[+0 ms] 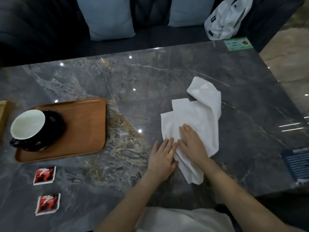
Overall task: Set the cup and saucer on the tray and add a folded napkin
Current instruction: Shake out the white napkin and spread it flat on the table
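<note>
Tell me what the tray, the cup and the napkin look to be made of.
Tray: probably wood or a wood-look laminate, matte reddish brown with faint grain.
Cup: likely glazed ceramic, glossy white inside, black outside, with bright highlights.
Napkin: soft white cloth rather than paper, judging by its rounded folds and limp drape.

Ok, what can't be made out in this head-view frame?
- Saucer: mostly hidden by the cup.
- Green card and blue sign: print too small and blurred.
- Napkin folds: hidden under the left hand and right hand.
- Wooden object: cut by the left edge.
</note>
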Available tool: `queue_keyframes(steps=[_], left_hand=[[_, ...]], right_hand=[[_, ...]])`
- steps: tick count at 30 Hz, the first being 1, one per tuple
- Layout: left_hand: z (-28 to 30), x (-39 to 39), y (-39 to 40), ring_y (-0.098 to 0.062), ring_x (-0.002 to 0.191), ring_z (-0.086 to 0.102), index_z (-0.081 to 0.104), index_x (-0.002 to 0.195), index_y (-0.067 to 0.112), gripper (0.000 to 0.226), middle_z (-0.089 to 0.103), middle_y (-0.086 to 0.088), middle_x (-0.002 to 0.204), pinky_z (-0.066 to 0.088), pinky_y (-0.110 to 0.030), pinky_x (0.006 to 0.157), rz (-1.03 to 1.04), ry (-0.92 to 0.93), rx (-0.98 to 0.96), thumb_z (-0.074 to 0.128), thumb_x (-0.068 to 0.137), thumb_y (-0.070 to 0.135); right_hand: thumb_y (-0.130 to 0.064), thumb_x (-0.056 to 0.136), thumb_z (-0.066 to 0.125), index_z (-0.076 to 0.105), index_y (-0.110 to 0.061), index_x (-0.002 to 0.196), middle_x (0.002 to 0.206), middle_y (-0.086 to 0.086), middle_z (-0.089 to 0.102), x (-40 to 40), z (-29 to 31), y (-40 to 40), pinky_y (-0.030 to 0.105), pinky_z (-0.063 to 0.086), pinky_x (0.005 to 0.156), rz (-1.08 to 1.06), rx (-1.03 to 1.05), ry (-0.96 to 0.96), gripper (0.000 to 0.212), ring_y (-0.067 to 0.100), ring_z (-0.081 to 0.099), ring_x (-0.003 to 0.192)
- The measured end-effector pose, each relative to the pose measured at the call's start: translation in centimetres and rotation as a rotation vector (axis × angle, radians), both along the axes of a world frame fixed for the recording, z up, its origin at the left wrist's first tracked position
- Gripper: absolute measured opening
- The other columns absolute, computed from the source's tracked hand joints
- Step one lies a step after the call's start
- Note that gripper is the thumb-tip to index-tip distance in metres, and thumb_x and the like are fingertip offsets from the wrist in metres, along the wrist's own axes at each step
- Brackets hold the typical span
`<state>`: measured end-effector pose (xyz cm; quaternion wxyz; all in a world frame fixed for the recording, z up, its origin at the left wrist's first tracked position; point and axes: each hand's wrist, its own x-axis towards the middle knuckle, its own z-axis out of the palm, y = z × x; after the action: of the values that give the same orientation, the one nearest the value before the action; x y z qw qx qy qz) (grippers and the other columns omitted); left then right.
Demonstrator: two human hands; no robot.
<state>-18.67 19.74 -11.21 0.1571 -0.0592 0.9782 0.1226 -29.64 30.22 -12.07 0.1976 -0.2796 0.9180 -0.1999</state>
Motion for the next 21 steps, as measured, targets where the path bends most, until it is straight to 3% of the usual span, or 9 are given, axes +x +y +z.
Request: queue_keyframes(steps=[8,11,13,16,19,21], left_hand=[[0.6,3.5,-2.8,-0.016,0.104,0.064,0.064,0.114,0.023,0.053,0.064,0.002,0.122,0.053,-0.037,0.081,0.162,0.035,-0.077,0.034,0.075,0.043],[1.5,3.4,-3.4,-0.02,0.124,0.048,0.051,0.129,0.021,0.046,0.045,0.002,0.143,0.039,-0.038,0.097,0.2,0.03,-0.023,0.039,0.087,0.036],[2.2,2.8,-3.9,-0.021,0.127,0.042,0.05,0.128,0.02,0.043,0.044,0.002,0.142,0.03,-0.035,0.101,0.257,0.042,0.056,0.039,0.09,0.034],[3.9,1.8,-5.3,-0.023,0.118,0.05,0.056,0.121,0.017,0.035,0.057,-0.002,0.128,0.037,-0.037,0.096,0.343,0.262,0.136,0.052,0.087,0.025],[5.9,0.3,-6.6,-0.031,0.123,0.048,0.05,0.127,0.012,0.053,0.05,-0.011,0.136,0.041,-0.043,0.095,0.276,0.475,0.163,0.065,0.076,0.018],[7.4,-0.9,-7.2,-0.029,0.132,0.039,0.048,0.129,0.017,0.058,0.046,-0.008,0.14,0.033,-0.046,0.1,0.204,0.537,0.109,0.065,0.075,0.023]], right_hand=[[-0.008,0.093,0.046,0.048,-0.004,0.13,0.144,0.009,0.041,1.2,0.2,-4.3,0.019,0.02,0.109,0.122,-0.19,-0.031,0.037,0.018,0.033,0.135],[-0.005,0.091,0.048,0.056,0.0,0.122,0.13,0.014,0.055,1.9,0.4,-4.9,0.024,0.031,0.105,0.113,-0.236,0.004,0.032,0.024,0.048,0.121],[-0.006,0.088,0.052,0.065,-0.001,0.101,0.106,0.014,0.066,1.9,0.9,-4.9,0.032,0.045,0.094,0.097,-0.291,0.027,0.019,0.024,0.058,0.099],[-0.009,0.089,0.053,0.066,-0.006,0.093,0.093,0.008,0.068,1.5,3.3,-4.9,0.025,0.048,0.078,0.084,-0.362,-0.027,0.014,0.019,0.061,0.085],[-0.013,0.091,0.052,0.065,-0.012,0.095,0.089,-0.002,0.065,0.5,6.7,-4.9,0.012,0.043,0.073,0.078,-0.413,-0.21,0.013,0.007,0.058,0.081],[-0.01,0.09,0.055,0.065,-0.013,0.091,0.085,-0.006,0.064,-0.3,9.3,-4.7,0.012,0.042,0.073,0.082,-0.477,-0.324,0.01,0.002,0.059,0.08]])
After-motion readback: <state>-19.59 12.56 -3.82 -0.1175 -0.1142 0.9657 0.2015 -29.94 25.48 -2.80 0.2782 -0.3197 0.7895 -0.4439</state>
